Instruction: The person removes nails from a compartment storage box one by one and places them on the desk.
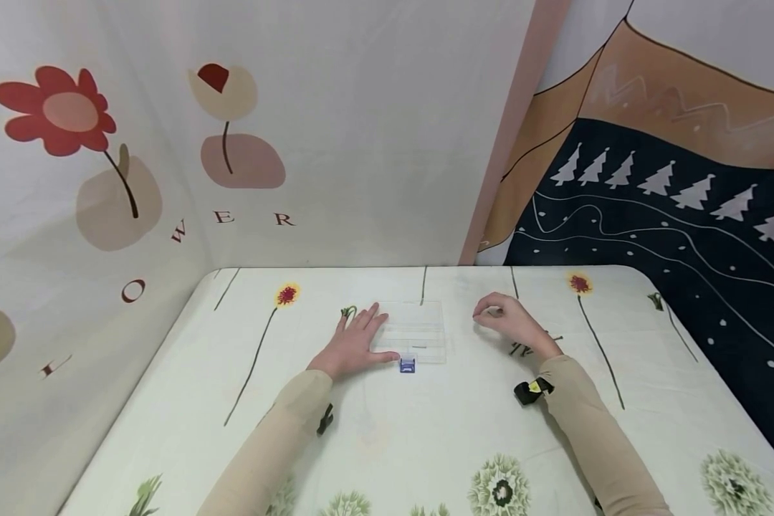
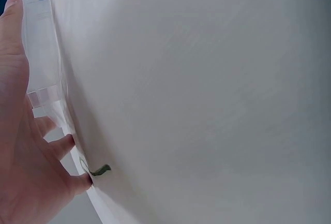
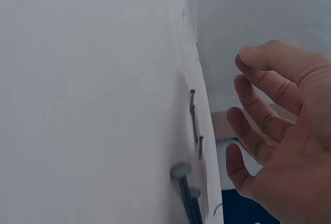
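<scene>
A clear plastic compartment box (image 1: 413, 331) with a blue latch (image 1: 407, 365) lies on the table, a small thin grey piece (image 1: 419, 347) inside it. My left hand (image 1: 355, 345) rests at its left side, fingers spread, thumb along the front edge near the latch. In the left wrist view the box (image 2: 40, 43) shows beyond the thumb. Right of the box, my right hand (image 1: 512, 322) hovers above the table. Its thumb and index fingertips come together, the other fingers loosely curled, with nothing visible between them. Several nails (image 1: 521, 350) lie below it; the right wrist view shows the nails (image 3: 194, 125) close up.
A white cloth printed with flowers (image 1: 287, 294) covers the table (image 1: 387, 430). Behind it hangs a pale printed curtain (image 1: 374, 143), with a dark tree-patterned cloth (image 1: 651, 222) at the right. Black straps with a small device (image 1: 532, 390) sit at the right wrist.
</scene>
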{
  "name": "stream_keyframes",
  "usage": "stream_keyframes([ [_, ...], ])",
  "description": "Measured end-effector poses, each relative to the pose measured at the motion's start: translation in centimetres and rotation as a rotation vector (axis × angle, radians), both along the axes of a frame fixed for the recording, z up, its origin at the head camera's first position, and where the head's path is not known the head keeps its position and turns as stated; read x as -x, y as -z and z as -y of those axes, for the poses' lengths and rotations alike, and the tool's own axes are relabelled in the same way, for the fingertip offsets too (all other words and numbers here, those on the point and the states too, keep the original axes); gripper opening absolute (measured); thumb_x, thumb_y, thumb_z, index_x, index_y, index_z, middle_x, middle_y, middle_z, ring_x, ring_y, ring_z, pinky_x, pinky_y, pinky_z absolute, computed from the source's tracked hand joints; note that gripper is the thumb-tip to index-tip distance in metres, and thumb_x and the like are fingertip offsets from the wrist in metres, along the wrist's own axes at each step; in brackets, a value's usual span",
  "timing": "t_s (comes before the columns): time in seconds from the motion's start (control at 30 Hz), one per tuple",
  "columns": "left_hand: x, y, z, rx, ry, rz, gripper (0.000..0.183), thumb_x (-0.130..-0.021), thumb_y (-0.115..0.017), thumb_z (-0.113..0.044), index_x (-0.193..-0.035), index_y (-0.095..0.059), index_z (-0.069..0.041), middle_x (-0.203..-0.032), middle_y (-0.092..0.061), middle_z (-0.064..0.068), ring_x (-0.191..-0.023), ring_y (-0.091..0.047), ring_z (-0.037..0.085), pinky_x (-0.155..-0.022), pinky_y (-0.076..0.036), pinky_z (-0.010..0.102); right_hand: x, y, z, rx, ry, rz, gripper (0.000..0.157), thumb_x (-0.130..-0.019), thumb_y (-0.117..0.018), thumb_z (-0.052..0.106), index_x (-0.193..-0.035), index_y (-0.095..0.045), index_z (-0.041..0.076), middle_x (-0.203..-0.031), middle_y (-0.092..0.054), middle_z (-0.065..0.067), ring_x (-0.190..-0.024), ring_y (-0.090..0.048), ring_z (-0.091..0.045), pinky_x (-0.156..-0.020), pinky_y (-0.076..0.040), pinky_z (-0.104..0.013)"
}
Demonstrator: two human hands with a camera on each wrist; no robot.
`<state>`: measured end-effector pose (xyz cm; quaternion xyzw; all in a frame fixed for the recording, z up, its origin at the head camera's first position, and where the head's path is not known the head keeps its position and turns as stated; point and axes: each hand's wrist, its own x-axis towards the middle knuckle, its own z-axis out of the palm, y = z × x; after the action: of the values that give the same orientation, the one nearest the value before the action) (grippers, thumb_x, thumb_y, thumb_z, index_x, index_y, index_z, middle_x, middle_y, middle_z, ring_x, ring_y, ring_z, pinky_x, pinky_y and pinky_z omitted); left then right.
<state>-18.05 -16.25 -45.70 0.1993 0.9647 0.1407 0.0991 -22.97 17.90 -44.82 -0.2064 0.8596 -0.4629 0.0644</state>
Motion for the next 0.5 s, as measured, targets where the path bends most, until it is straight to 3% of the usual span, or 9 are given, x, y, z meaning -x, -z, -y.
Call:
stream_keyframes([
  [0.5,0.0,-0.1,-0.1,0.001,-0.004,0.008,0.095,-0.085,-0.052,-0.071,-0.154,-0.024,-0.013,-0.161,-0.005,0.009,-0.145,-0.012,0.031,-0.111,-0.006,0.062,-1.5,0.2,2.3,0.034,-0.12,-0.043,0.011,-0.09,-0.067,0.006,-0.1,-0.072,0.005,-0.108,-0.064,-0.009,-0.111,-0.053,-0.03,-0.098,-0.039,-0.052],
])
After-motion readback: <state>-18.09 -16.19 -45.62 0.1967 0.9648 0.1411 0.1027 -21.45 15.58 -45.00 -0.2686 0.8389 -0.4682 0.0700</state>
